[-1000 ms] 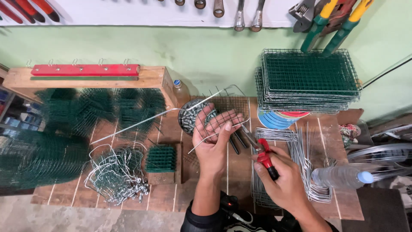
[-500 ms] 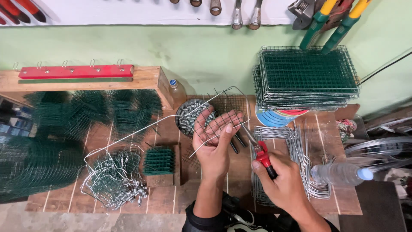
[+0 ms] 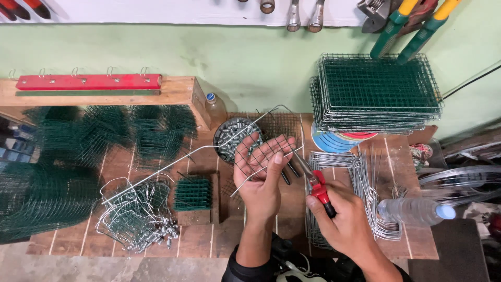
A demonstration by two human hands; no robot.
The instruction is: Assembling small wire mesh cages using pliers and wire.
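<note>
My left hand (image 3: 262, 175) is raised over the wooden bench (image 3: 203, 237), palm toward me, gripping a small wire mesh panel (image 3: 269, 143) with a long bare wire running off it to the left. My right hand (image 3: 344, 222) holds red-handled pliers (image 3: 318, 188), whose jaws point up-left at the panel's right edge beside my left fingers. A round tin of small metal clips (image 3: 232, 137) sits just behind the panel.
A tall stack of green mesh panels (image 3: 376, 94) stands at the back right. Bent wire frames (image 3: 360, 183) and a plastic bottle (image 3: 412, 210) lie right. Green mesh pieces (image 3: 57, 172), a wire heap (image 3: 138, 216) and a small green block (image 3: 193, 193) lie left. Tools hang on the wall.
The view has shifted slightly. My left hand still holds the mesh panel and the pliers stay at its right edge; both hands have barely moved.
</note>
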